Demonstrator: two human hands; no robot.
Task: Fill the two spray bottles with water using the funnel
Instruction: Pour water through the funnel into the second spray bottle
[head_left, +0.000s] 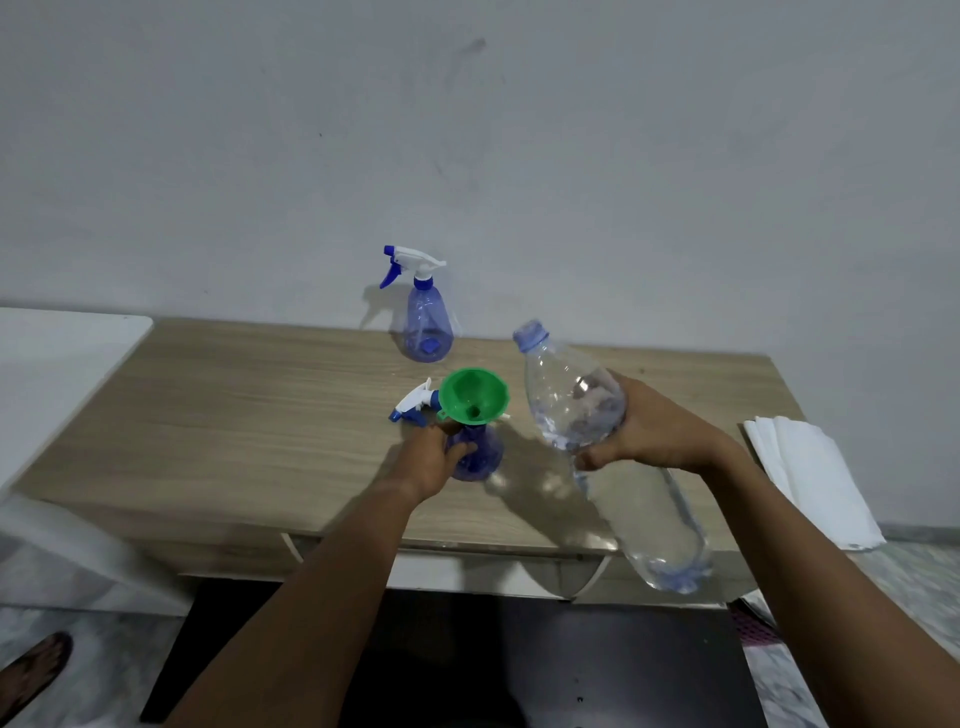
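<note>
Grey, matt plaster wall (623, 156), faintly smudged, fills the upper half of the view. Below it stands the table (208, 415), a flat rectangular top in pale wood-grain laminate with long horizontal streaks.

A large water bottle (660, 519) of thin, clear, ribbed plastic is held above the table's right front part. It is tilted, with its base towards the camera and its uncapped, blue-tinted neck pointing up and left, near the funnel but apart from it. The right hand (654, 431) grips it round the upper body, the fingers showing through the plastic and the thumb underneath. How much water it holds cannot be told.

At the right edge of the table lies a stack of folded white sheets (815, 478), soft and matt, overhanging the front corner.

The far spray bottle (423, 322), a cone of translucent blue plastic with a white and blue trigger head screwed on, stands upright against the wall.

The near spray bottle (480, 457), of the same blue plastic, stands at mid-table without its head. The left hand (431, 462) is wrapped round its left side, just under the funnel.

The green funnel (472, 395), smooth glossy plastic with a round flared bowl, sits upright in that bottle's neck.

The loose trigger head (413, 405) lies on its side just left of the funnel.
</note>
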